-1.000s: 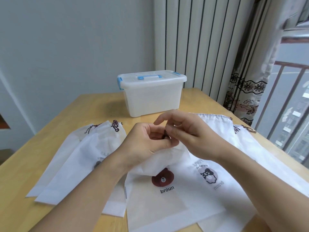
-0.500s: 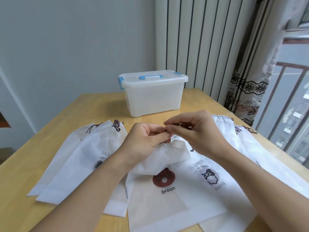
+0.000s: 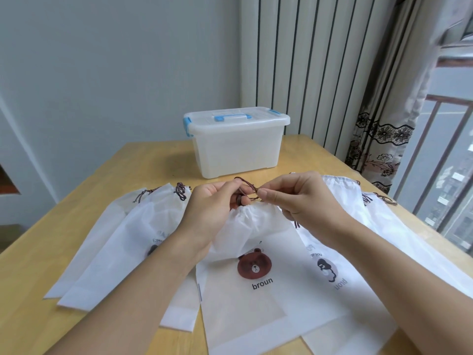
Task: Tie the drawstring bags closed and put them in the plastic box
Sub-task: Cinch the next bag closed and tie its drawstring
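Knotting the bear-print bag's drawstring
Left hand point(image 3: 212, 208) and right hand point(image 3: 302, 198) each pinch the brown cord point(image 3: 247, 187) above the bear-print bag point(image 3: 256, 252); next, likely cinch the knot.

Left hand point(image 3: 215, 211), right hand point(image 3: 304, 198): fingers pinching cord point(image 3: 247, 187).

Both forearms are bare, no sleeves showing; the left hand point(image 3: 212, 213) and right hand point(image 3: 304, 201) wear nothing.

Home room, high-rise flat: wooden table point(image 3: 76, 201) stood by plain wall; right of table, patterned curtain point(image 3: 378, 149), balcony railing point(image 3: 445, 160), tower blocks beyond.
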Demonstrator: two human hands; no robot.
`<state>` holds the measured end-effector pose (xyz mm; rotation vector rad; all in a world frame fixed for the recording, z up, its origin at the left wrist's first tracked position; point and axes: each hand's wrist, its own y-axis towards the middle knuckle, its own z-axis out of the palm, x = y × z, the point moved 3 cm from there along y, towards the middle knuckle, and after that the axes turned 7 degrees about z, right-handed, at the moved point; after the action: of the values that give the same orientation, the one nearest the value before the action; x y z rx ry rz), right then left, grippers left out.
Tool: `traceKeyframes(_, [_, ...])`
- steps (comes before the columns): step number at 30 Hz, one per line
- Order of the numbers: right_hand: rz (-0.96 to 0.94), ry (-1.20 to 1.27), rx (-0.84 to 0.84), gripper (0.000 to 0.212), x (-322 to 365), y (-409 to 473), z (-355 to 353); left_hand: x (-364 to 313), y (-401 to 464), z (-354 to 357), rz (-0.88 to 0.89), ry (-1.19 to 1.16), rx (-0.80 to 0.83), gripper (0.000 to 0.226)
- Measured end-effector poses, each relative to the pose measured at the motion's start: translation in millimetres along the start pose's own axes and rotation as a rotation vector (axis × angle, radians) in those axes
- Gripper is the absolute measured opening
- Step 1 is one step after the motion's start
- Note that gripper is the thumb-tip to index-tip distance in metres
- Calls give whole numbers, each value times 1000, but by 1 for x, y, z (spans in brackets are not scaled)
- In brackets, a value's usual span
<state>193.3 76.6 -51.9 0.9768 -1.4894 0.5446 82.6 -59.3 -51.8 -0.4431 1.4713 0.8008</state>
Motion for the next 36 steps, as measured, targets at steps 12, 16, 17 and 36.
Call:
traceKeyframes(12, [271, 124, 94, 33, -12, -2, 5, 6, -4, 7, 31, -2, 0, 33])
traceKeyframes(16, [278, 170, 71, 34, -13, -3, 8, 5, -5, 7, 65, 6, 26, 32])
traceKeyframes(17, [284, 168, 69, 38, -12, -3, 8, 5, -5, 7, 67, 5, 43, 31])
traceKeyframes(36, [190, 54, 72, 35, -2, -2, 3, 17, 2, 4, 127, -58, 94, 10])
